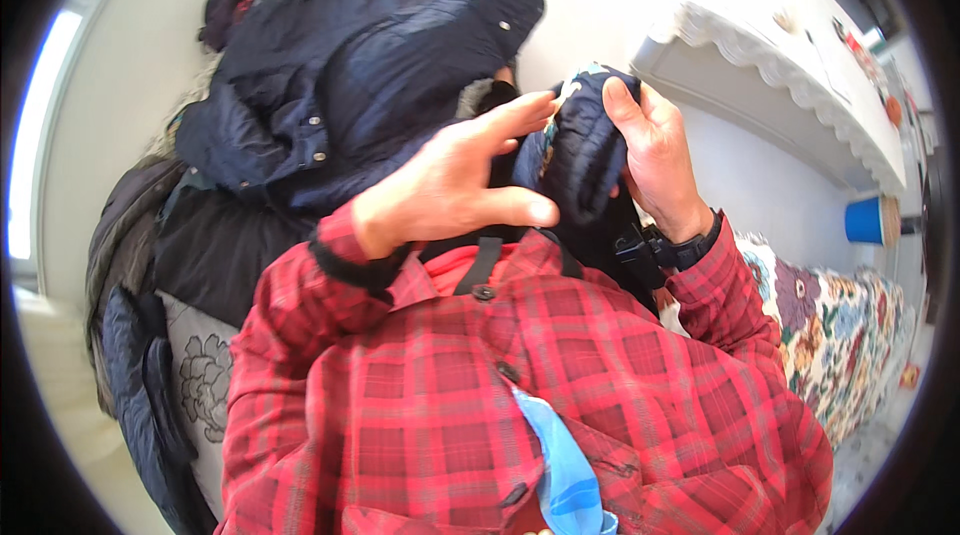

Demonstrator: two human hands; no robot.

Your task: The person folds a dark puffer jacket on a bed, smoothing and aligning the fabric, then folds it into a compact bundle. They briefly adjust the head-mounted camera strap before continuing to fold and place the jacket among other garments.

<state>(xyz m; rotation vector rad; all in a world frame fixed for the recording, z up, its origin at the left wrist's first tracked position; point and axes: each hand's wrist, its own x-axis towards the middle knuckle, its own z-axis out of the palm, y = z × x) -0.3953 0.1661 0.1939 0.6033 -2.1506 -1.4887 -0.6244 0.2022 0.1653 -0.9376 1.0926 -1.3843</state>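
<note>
In my right hand (pixel 660 152) is a folded piece of dark navy quilted cloth (pixel 585 152), pinched with the thumb on its near face. A light patterned fabric edge shows along the cloth's left side. My left hand (pixel 457 175) is spread beside it, thumb and fingers apart. Its fingertips come close to the cloth's left side; whether they touch it cannot be told. A large dark navy jacket (pixel 390 77) with metal snaps lies just beyond my left hand.
Black cloth (pixel 225 250) and a dark blue quilted garment (pixel 142 377) lie at left, over a grey flower-patterned cover (pixel 202 385). A table with a scalloped white cloth (pixel 787 77), a blue container (pixel 862 222) and a floral cover (pixel 825 325) are at right.
</note>
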